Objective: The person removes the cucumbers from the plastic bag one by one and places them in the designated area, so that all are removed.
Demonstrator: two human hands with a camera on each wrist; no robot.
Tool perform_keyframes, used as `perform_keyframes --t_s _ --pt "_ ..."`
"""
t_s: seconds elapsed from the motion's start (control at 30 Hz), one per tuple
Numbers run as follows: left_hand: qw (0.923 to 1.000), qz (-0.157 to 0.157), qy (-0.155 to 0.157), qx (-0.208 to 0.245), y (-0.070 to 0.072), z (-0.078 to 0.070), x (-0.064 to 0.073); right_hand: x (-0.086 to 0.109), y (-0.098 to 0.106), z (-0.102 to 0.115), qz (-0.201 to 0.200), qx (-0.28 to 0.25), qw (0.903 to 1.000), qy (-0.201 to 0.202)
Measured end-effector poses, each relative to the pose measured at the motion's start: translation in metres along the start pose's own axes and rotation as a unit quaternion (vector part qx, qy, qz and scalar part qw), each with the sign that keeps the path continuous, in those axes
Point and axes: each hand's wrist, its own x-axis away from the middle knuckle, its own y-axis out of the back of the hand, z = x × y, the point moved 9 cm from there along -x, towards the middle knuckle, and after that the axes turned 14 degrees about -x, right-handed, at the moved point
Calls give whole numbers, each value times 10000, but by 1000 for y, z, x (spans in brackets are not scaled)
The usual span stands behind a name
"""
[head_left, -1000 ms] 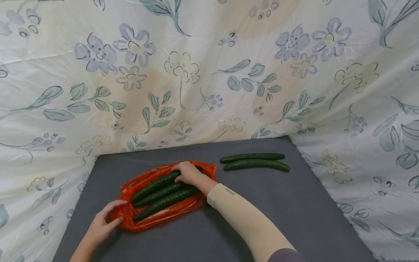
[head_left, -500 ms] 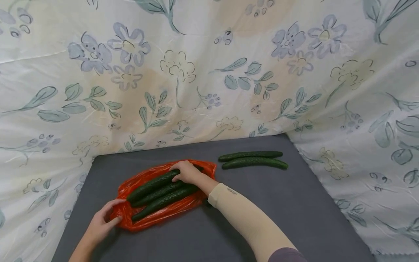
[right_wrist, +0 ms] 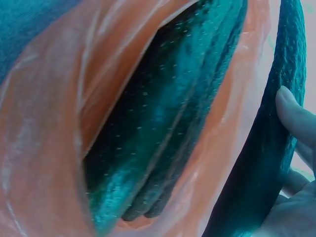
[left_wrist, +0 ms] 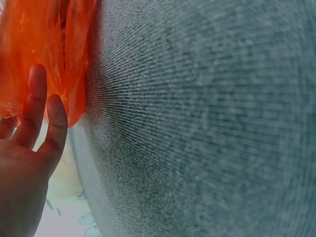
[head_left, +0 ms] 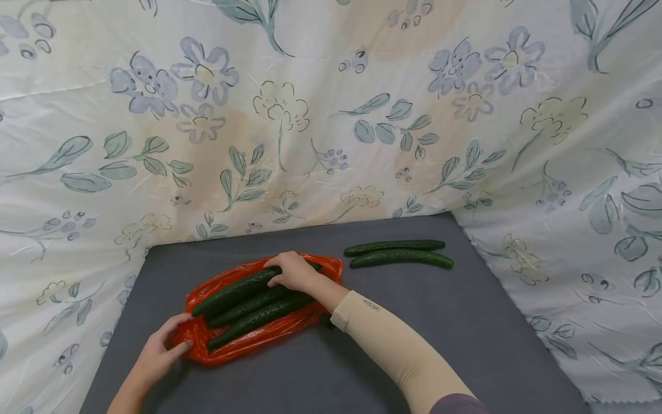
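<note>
An orange-red plastic bag (head_left: pixel 248 348) lies on the table with several dark green cucumbers (head_left: pixel 258 319) in its opening. My right hand (head_left: pixel 296 272) grips the uppermost cucumber (head_left: pixel 230 292) near its right end. In the right wrist view, thumb and fingers curl round that cucumber (right_wrist: pixel 264 143), and others (right_wrist: pixel 153 113) lie inside the bag beside it. At the bag's left end, my left hand (head_left: pixel 159 351) touches the plastic with thumb and fingers spread apart. The left wrist view shows its fingers fairly straight against the bag (left_wrist: pixel 34 44).
Two more cucumbers (head_left: pixel 400 257) lie side by side at the table's back right. A dark green end (head_left: pixel 326 322) shows beside the right sleeve, mostly hidden. Floral cloth (head_left: pixel 310 126) hangs behind and along both sides of the grey table (head_left: pixel 465 333).
The cucumber in my right hand has slid left and a little upward, its left end now near the left hand's fingertips. The right hand has shifted slightly left; the left hand stays at the bag.
</note>
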Motion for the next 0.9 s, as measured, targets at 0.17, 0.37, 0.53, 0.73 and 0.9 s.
perform_keyframes --t_s 0.17,0.37,0.53,0.73,0.9 --pt "9996 -33 228 -182 1 2 -2 7 5 15 -28 87 9996 275" --pt "9996 54 253 -136 0 1 -2 12 12 28 -14 182 9986 490" --pt "9999 138 27 -4 -2 -3 -2 15 22 36 -77 366 9977 562" --pt "9998 200 27 -10 -3 -2 -1 21 39 39 -275 410 9974 529" --pt "9994 314 129 -66 -4 -2 -1 29 58 37 -513 212 9970 547"
